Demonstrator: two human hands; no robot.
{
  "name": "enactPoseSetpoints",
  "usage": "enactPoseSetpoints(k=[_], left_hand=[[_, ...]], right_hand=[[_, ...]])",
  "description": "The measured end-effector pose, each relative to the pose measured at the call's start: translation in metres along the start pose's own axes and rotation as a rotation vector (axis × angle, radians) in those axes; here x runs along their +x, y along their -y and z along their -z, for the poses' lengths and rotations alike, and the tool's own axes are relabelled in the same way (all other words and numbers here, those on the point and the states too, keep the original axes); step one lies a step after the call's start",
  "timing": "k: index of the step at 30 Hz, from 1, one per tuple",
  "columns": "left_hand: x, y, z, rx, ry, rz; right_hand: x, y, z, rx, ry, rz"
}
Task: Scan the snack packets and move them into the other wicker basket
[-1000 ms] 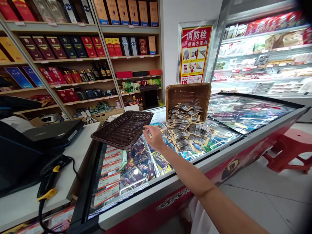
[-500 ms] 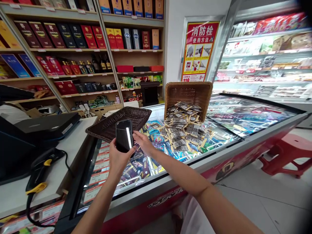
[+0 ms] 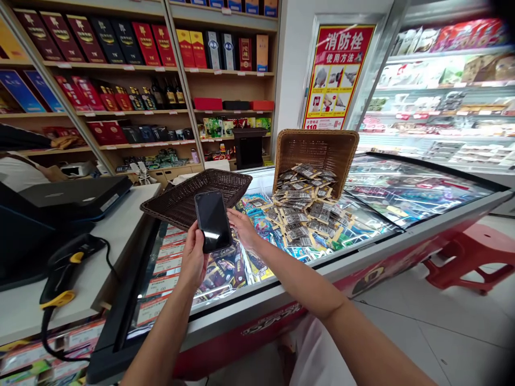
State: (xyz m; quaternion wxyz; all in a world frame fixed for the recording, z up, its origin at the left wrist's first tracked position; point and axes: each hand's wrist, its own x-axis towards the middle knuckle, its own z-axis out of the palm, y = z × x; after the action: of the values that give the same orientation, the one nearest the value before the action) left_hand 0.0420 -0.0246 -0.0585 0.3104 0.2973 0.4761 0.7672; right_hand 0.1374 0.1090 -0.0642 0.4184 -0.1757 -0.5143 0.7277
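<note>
A black smartphone (image 3: pixel 213 222) with a dark screen is held up over the glass-topped chest freezer (image 3: pixel 225 316). My left hand (image 3: pixel 195 257) grips its lower left edge, thumb along the side. On the other side my right hand (image 3: pixel 243 228) closes its fingertips on the right edge; the fingers behind the phone are hidden. Just beyond the phone a dark brown woven tray (image 3: pixel 173 201) rests on the freezer. To the right, a tan wicker basket (image 3: pixel 350 155) lies tipped on its side, with many small packets (image 3: pixel 298 214) spilling out over the glass.
At left a counter (image 3: pixel 132 214) carries a black-and-yellow barcode scanner (image 3: pixel 60 273) with a cable. A red plastic stool (image 3: pixel 470 257) stands on the floor at right. Behind are shelves of boxed goods (image 3: pixel 156 43) and a lit display fridge (image 3: pixel 442 102). Part of another person (image 3: pixel 20 171) shows at far left.
The phone has tilted, its screen now facing me more fully. My left thumb has moved from the screen's lower edge to its left side. The view has dipped slightly.
</note>
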Motion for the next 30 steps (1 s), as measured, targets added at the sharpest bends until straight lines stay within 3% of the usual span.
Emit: enactPoseSetpoints(k=[4, 12, 21, 30], left_hand=[[-0.003, -0.003, 0.003, -0.108, 0.025, 0.097], [-0.007, -0.006, 0.001, -0.179, 0.045, 0.11], [-0.017, -0.009, -0.007, -0.18, 0.183, 0.199], [-0.016, -0.008, -0.007, -0.178, 0.178, 0.195]], right_hand=[[-0.006, 0.007, -0.002, 0.003, 0.007, 0.041], [-0.024, 0.021, -0.006, -0.111, 0.267, 0.109], [-0.018, 0.011, -0.007, -0.115, 0.028, 0.114], [-0.024, 0.018, -0.009, -0.146, 0.108, 0.104]])
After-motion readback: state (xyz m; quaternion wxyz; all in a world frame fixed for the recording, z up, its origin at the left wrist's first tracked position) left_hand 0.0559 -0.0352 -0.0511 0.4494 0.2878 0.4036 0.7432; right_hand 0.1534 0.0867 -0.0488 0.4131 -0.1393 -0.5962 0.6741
